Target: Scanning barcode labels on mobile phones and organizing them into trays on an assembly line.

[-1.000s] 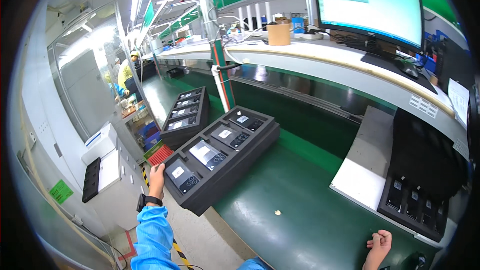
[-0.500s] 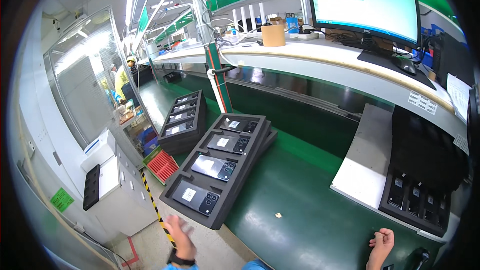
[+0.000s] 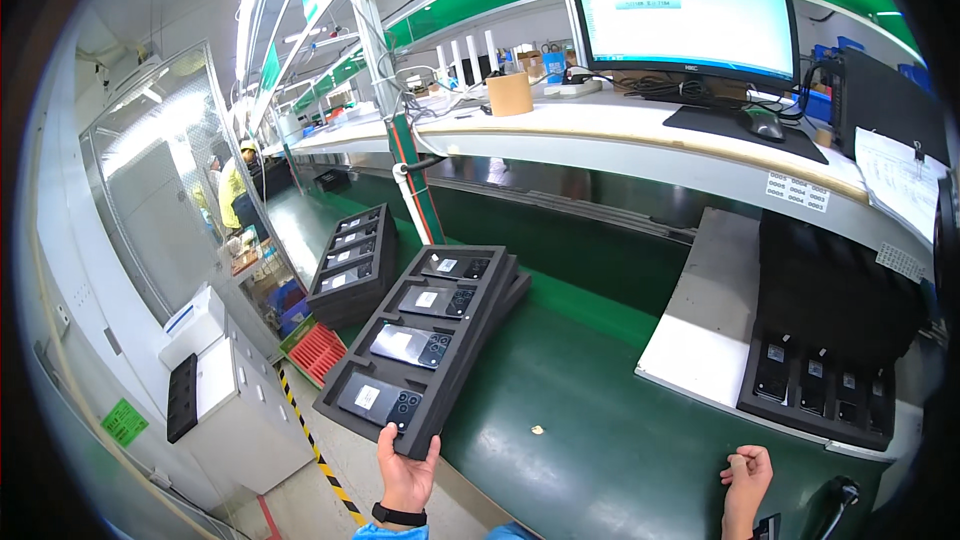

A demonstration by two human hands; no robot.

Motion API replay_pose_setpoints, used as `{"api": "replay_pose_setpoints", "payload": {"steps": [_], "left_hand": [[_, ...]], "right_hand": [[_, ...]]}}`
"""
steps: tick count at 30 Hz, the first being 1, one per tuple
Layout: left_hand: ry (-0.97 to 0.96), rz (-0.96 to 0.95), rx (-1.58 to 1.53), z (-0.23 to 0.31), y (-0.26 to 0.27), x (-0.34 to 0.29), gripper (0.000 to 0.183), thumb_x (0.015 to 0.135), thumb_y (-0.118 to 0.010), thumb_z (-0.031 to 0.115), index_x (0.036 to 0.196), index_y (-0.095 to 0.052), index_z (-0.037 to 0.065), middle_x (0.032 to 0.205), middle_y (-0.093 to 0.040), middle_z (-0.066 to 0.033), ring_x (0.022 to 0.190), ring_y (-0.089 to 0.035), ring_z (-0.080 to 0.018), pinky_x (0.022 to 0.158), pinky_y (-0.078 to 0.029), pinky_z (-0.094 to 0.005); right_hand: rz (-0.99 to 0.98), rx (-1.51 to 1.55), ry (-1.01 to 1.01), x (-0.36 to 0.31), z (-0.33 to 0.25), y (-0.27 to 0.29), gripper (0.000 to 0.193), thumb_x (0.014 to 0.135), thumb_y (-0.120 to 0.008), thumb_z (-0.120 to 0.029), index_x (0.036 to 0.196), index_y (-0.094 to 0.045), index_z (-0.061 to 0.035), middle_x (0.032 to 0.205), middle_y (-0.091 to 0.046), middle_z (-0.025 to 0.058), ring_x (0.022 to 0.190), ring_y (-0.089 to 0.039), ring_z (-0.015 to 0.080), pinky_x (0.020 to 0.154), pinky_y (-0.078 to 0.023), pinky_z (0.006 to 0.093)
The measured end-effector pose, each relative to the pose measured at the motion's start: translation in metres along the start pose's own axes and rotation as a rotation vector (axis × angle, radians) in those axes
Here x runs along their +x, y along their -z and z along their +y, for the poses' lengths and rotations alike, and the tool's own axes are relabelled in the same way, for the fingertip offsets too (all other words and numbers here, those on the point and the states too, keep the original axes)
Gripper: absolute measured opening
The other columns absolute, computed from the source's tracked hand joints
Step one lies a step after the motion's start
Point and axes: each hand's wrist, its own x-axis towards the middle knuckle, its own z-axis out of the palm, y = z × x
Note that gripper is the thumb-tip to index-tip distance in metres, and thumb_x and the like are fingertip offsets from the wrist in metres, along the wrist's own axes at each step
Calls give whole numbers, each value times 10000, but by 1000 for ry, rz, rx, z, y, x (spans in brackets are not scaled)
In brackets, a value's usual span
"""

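Note:
My left hand [image 3: 406,475] is closed on the near corner of a black foam tray [image 3: 418,443], thumb and fingers on its edge. Several smartphones lie back-up in the tray's slots; the nearest smartphone [image 3: 366,399] carries a white label, as do others. This tray rests at a slant on another foam tray [image 3: 516,289], partly hidden below it. Over the green bench [image 3: 590,420] at the right, my right hand [image 3: 746,473] has its fingers curled in toward the thumb. Whatever it may hold is hidden. Beside it, a dark handheld device [image 3: 836,502] is cut off by shadow.
Another stack of phone trays [image 3: 350,258] stands farther left. A black tray with phones [image 3: 815,390] sits at the right on a white ledge [image 3: 680,340]. Above are a shelf [image 3: 600,125], a monitor [image 3: 685,15] and a tape roll [image 3: 511,94]. A red crate [image 3: 318,352] stands left.
My left hand has moved up and right from beside the tray and taken hold of its near corner. The view has turned slightly right; my right hand stays curled over the bench.

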Motion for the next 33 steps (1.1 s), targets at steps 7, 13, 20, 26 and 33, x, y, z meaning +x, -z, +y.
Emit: {"api": "replay_pose_setpoints", "payload": {"steps": [7,13,20,26,33], "left_hand": [[82,-201,-19,2,31,-16,507,892,-592,291,1272,-600,-45,1191,-701,-151,1037,-696,-259,662,-538,-268],[166,-74,-87,32,133,-73,160,884,-653,237,970,-710,114,980,-750,-66,800,-703,-235,683,-575,-396],[249,60,85,60,230,-86,519,844,-640,387,1202,-691,14,997,-764,-139,785,-733,-290,635,-614,-422],[416,-226,577,66,182,-84,486,890,-673,401,1113,-690,-30,862,-737,-170,724,-709,-275,625,-583,-345],[296,-542,588,25,42,-18,651,1066,-394,479,1594,-315,106,1269,-667,-77,1088,-647,-113,774,-544,-260]], "right_hand": [[-99,9,-45,-4,-5,-12,83,914,-617,-30,998,-610,-33,834,-661,48,638,-606,100,562,-472,226],[-603,167,-304,-34,-26,-63,492,996,-639,-246,1390,-489,8,1203,-658,191,1035,-678,261,905,-558,371],[-807,704,-681,-5,-46,-121,828,1017,-392,-656,1420,-511,58,1320,-652,186,1183,-638,302,1044,-501,431],[-685,187,-573,-23,-64,-10,500,1019,-579,-277,1409,-505,28,1262,-641,120,1127,-632,204,980,-486,333],[-388,144,-577,-96,-72,80,491,829,-630,-86,1304,-581,24,1126,-692,117,962,-688,233,838,-564,338]]}}
